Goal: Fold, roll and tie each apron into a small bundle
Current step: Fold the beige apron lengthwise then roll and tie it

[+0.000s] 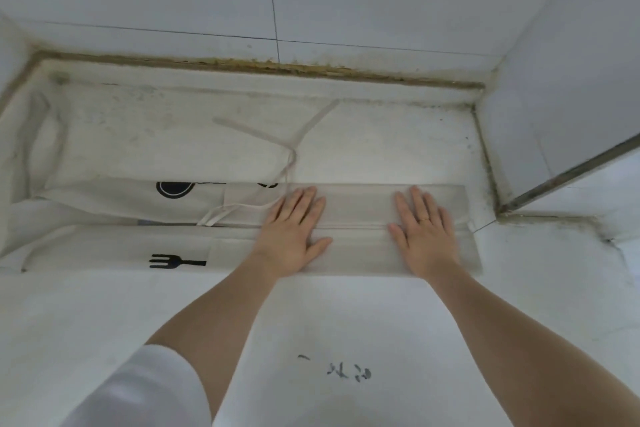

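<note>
The apron lies folded into a long strip across the counter, its loose ties trailing behind. The left hand and right hand press flat on its right end, fingers straight and slightly spread. If the unpinned left end shifts, the folds could slip open, and the ties could tangle into the roll.

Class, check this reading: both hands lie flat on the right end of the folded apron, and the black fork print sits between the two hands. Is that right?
Not quite. The head view shows the left hand and right hand flat on the right end of the folded apron, but the fork print lies to the left of both hands, not between them.
</note>
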A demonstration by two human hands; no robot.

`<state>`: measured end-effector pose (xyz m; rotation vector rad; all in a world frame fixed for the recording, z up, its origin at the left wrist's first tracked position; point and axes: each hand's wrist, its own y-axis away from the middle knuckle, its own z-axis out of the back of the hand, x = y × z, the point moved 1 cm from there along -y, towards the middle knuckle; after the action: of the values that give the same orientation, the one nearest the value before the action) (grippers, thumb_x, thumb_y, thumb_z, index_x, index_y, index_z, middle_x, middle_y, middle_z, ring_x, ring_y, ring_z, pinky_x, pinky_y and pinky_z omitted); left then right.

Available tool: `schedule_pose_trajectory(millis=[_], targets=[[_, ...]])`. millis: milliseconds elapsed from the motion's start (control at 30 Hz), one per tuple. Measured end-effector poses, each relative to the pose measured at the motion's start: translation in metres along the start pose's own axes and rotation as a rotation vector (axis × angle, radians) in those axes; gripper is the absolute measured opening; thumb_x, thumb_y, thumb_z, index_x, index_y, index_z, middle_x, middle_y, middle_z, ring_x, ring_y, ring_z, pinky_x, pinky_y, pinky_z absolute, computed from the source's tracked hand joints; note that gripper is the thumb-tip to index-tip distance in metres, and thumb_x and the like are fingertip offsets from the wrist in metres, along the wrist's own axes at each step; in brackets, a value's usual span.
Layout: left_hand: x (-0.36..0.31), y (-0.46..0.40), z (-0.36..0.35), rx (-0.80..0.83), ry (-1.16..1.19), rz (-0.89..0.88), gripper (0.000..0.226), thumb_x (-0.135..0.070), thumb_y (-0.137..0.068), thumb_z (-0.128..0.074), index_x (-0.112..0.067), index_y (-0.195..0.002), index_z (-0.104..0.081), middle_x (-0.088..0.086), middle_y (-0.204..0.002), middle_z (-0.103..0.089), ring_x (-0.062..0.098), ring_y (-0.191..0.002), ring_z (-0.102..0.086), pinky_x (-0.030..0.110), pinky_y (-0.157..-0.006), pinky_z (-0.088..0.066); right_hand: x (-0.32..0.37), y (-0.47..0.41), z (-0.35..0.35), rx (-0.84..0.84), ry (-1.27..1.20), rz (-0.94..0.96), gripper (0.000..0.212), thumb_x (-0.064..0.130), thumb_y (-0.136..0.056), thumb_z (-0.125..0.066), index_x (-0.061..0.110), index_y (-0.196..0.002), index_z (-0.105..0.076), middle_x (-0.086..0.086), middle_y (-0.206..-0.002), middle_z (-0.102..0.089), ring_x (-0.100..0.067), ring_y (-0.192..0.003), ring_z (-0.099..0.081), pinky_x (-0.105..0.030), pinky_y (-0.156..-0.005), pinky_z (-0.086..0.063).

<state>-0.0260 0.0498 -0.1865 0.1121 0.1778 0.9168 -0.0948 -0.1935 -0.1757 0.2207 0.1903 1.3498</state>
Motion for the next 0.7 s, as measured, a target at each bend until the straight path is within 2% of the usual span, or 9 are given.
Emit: schedule_pose_trajectory(millis=[133,200,300,367,433,500,533,600,700], targets=[[-0.004,-0.004,0.005,0.025,0.000,0.051,0.076,-0.063,-0.087,-0.015,-0.016,-0.140,-0.044,0.007,-0.148,-0.039,0.026,-0.132,-0.042,0.037,-0.108,-0.014,-0.039,0.002,0.003,0.011,-0.013,-0.069,0.078,0.060,-0.085,0.006,0.020,-0.152,0.004,-0.005,-0.159,0.010,-0.019,-0.147,0.009,-0.034,-0.119,0.003],[-0.009,-0.004,0.006,0.040,-0.022,0.080,0.081,-0.066,-0.084,-0.003,-0.021,-0.149,-0.023,0.001,-0.157,-0.015,0.020,-0.144,-0.019,0.034,-0.113,-0.001,-0.039,0.001,0.005,0.023,-0.005,-0.119,0.071,0.054,-0.094,-0.007,0.014,-0.151,0.005,-0.009,-0.159,0.011,-0.021,-0.146,0.011,-0.035,-0.120,0.003],[-0.016,-0.005,0.005,0.048,0.059,0.127,0.064,-0.052,-0.096,-0.026,-0.023,-0.151,-0.008,-0.003,-0.159,0.004,0.016,-0.146,0.002,0.032,-0.116,0.005,-0.012,0.000,0.016,0.005,-0.013,-0.169,0.066,0.044,-0.099,-0.014,0.005,-0.150,0.001,-0.014,-0.158,0.008,-0.026,-0.146,0.008,-0.040,-0.119,0.006],[-0.017,-0.004,0.007,-0.009,0.186,0.098,0.055,-0.030,-0.099,-0.038,-0.016,-0.149,-0.019,0.003,-0.158,-0.007,0.020,-0.146,-0.006,0.027,-0.116,-0.001,0.020,-0.001,0.024,-0.058,-0.065,-0.031,0.064,0.041,-0.096,-0.009,0.008,-0.151,-0.003,-0.011,-0.159,0.007,-0.025,-0.146,0.006,-0.040,-0.117,0.006],[-0.016,0.001,0.018,-0.065,0.437,0.074,0.042,-0.013,-0.097,-0.039,-0.005,-0.139,-0.041,0.014,-0.148,-0.035,0.027,-0.137,-0.032,0.025,-0.113,-0.017,0.062,0.002,0.034,-0.074,-0.142,0.194,0.073,0.041,-0.086,-0.001,0.010,-0.151,-0.013,-0.010,-0.159,0.002,-0.025,-0.147,0.000,-0.038,-0.117,0.002],[-0.009,0.012,0.033,-0.169,0.550,0.089,0.040,-0.022,-0.096,-0.032,0.000,-0.117,-0.059,0.021,-0.117,-0.059,0.032,-0.109,-0.054,0.035,-0.097,-0.039,0.106,0.005,0.042,-0.053,-0.199,0.375,0.065,0.034,-0.087,-0.015,0.008,-0.146,-0.028,-0.011,-0.159,-0.004,-0.027,-0.146,-0.006,-0.037,-0.117,-0.003],[-0.006,0.015,0.037,-0.248,0.559,0.128,0.045,-0.027,-0.094,-0.028,0.000,-0.107,-0.061,0.019,-0.103,-0.061,0.032,-0.096,-0.056,0.038,-0.086,-0.043,0.121,0.004,0.046,-0.040,-0.213,0.427,0.056,0.026,-0.090,-0.029,0.008,-0.143,-0.033,-0.010,-0.159,-0.005,-0.027,-0.146,-0.007,-0.036,-0.117,-0.005],[0.018,0.033,0.047,-0.380,0.591,0.278,0.038,-0.024,-0.095,-0.031,-0.002,-0.104,-0.061,0.015,-0.100,-0.060,0.032,-0.090,-0.056,0.039,-0.077,-0.044,0.161,0.002,0.053,-0.036,-0.241,0.499,0.051,0.016,-0.091,-0.045,0.010,-0.140,-0.033,-0.006,-0.159,-0.004,-0.024,-0.146,-0.006,-0.034,-0.116,-0.009],[0.059,0.056,0.050,-0.434,0.603,0.491,0.024,-0.013,-0.096,-0.040,-0.009,-0.111,-0.058,0.009,-0.110,-0.059,0.029,-0.096,-0.057,0.038,-0.080,-0.046,0.202,-0.006,0.061,-0.033,-0.221,0.527,0.045,0.011,-0.092,-0.043,0.009,-0.136,-0.038,-0.005,-0.158,-0.007,-0.024,-0.143,-0.013,-0.036,-0.112,-0.021]])
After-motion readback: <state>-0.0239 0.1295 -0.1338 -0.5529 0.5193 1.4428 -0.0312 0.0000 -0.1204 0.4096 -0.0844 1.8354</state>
